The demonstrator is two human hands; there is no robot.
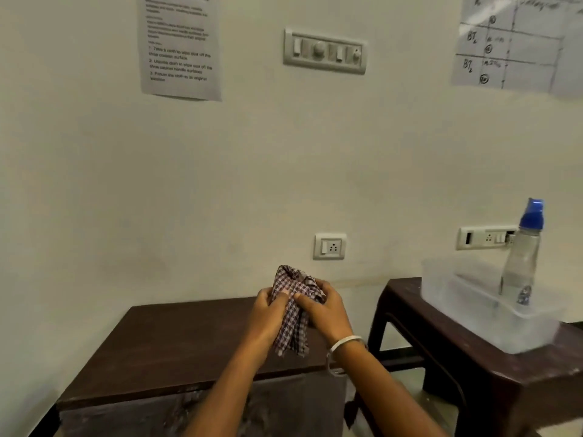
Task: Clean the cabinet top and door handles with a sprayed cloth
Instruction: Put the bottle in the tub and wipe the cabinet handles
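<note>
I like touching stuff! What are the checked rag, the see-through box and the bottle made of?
The checked rag looks like soft woven cotton: it bunches and droops. The see-through box looks like cloudy, rigid plastic. The bottle seems clear plastic, maybe glass, with a blue plastic top.

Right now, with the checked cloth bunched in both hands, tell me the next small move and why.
Probably lower the cloth onto the cabinet top and start wiping. Both the left hand and right hand grip it, bunched, just above that dark surface, while the spray bottle stands apart in the clear tub. Whether the cloth is already damp cannot be told.
</note>
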